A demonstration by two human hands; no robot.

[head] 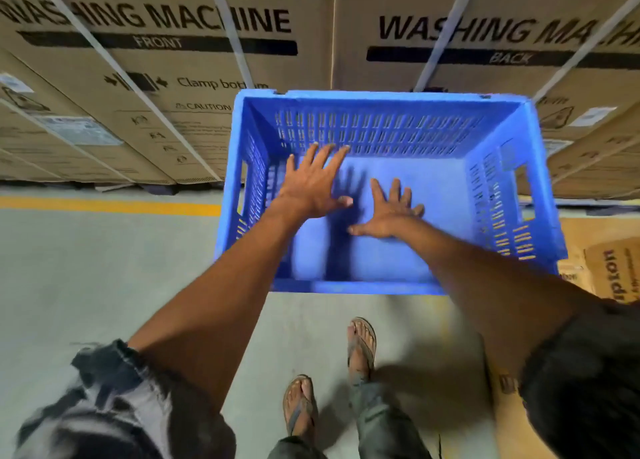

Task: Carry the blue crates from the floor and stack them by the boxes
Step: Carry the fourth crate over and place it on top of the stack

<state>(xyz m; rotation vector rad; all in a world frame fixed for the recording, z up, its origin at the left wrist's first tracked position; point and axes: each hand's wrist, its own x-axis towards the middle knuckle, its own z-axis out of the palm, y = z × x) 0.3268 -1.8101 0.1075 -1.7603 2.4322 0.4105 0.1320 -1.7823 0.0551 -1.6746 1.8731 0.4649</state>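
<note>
A blue plastic crate (491,181) with slotted walls and an open top stands right in front of me, its far side against the washing machine boxes (180,88). Both my arms reach down into it. My left hand (313,183) hovers with fingers spread over the crate's far inner wall and floor. My right hand (389,211) lies flat, fingers spread, on or just above the crate's floor. Neither hand holds anything. What the crate rests on is hidden beneath it.
Tall cardboard boxes marked "WASHING MACHINE" with white straps (440,39) fill the background. A yellow floor line (104,205) runs along their base at left. Smaller cardboard boxes (609,275) sit at right. My sandalled feet (362,344) stand on the grey concrete floor.
</note>
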